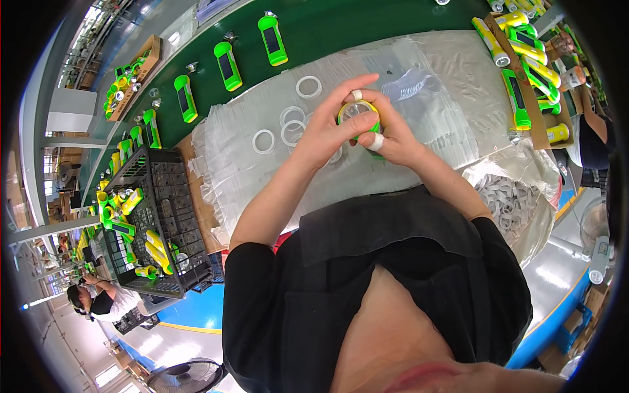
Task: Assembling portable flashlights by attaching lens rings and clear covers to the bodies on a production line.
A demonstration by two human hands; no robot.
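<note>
Above the worktable, my left hand (331, 124) and my right hand (396, 134) meet around a green and yellow flashlight (352, 111). Its round head with a clear front faces up between my fingers, and the rest is mostly hidden by my hands. My left thumb lies across the head's rim while my left index finger sticks out. White wraps cover fingers of my right hand. Loose white rings (254, 142) lie on the padded white sheet (229, 177) left of my hands. A row of clear discs (404, 88) lies just beyond my right hand.
A green belt (367, 19) carries spaced flashlights (273, 40). On the left stands a black crate (173, 216) with flashlights; on the right, a filled cardboard box (538, 124). An open bag of white rings (508, 202) sits near my right elbow. Other people are at both sides.
</note>
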